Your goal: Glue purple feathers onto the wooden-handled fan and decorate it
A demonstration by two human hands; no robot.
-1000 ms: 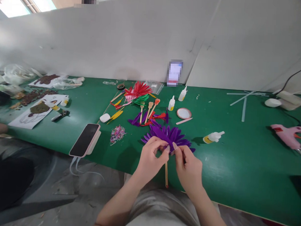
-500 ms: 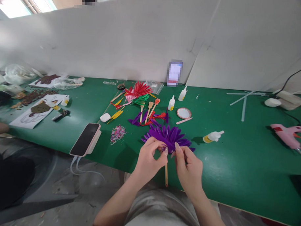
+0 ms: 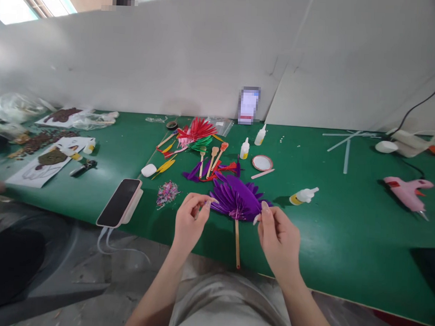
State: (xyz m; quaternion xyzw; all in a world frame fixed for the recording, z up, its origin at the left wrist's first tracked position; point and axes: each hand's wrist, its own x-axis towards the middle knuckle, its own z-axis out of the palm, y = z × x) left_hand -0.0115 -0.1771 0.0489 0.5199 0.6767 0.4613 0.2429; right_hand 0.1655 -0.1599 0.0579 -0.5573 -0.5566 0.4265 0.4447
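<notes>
A purple feather fan (image 3: 227, 196) lies on the green table, its feathers spread away from me and its wooden stick (image 3: 237, 244) pointing toward me. My right hand (image 3: 277, 231) pinches the lower end of a broad purple feather (image 3: 243, 192), which slants up and left across the fan. At the fan's left edge, my left hand (image 3: 192, 221) has thumb and forefinger pressed together. Whatever is between those fingertips is too small to make out.
Wooden sticks (image 3: 213, 160), loose feathers and a red feather fan (image 3: 200, 129) lie behind. Glue bottles (image 3: 304, 196), a round white dish (image 3: 262, 163) and a pink glue gun (image 3: 405, 192) stand or lie rightward. A phone (image 3: 119, 202) with cables lies left, near the table edge.
My hands have moved apart: the left went left, away from the fan's middle. The broad purple feather now slants upward in my right hand, and the fan's base shows.
</notes>
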